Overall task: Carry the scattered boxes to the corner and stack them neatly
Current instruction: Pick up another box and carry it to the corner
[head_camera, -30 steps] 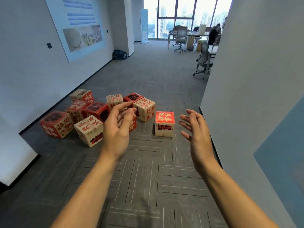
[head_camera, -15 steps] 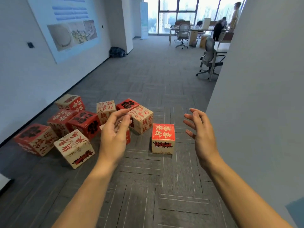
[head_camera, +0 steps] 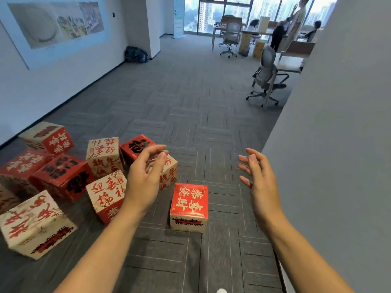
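Several red and cream boxes with brush lettering lie scattered on the grey carpet at the left. One red-topped box (head_camera: pixel 189 205) stands alone, upright, between my two hands and below them. My left hand (head_camera: pixel 146 176) hovers above the pile, fingers loosely curved, holding nothing; it hides part of a cream box (head_camera: pixel 169 174). My right hand (head_camera: pixel 257 176) floats to the right of the lone box, fingers spread and empty. A tilted cream box (head_camera: pixel 108 191) leans just left of my left wrist. A large cream box (head_camera: pixel 35 224) lies at the near left.
A grey partition wall (head_camera: pixel 330 144) runs close along the right. A white wall with a poster (head_camera: pixel 57 24) bounds the left. An office chair (head_camera: pixel 267 77), desks and people stand farther back by the windows. A dark bag (head_camera: pixel 135 55) sits by a pillar.
The view has moved closer to the boxes and they now sit lower and larger in frame. Both hands stay raised and empty, spread slightly wider apart.
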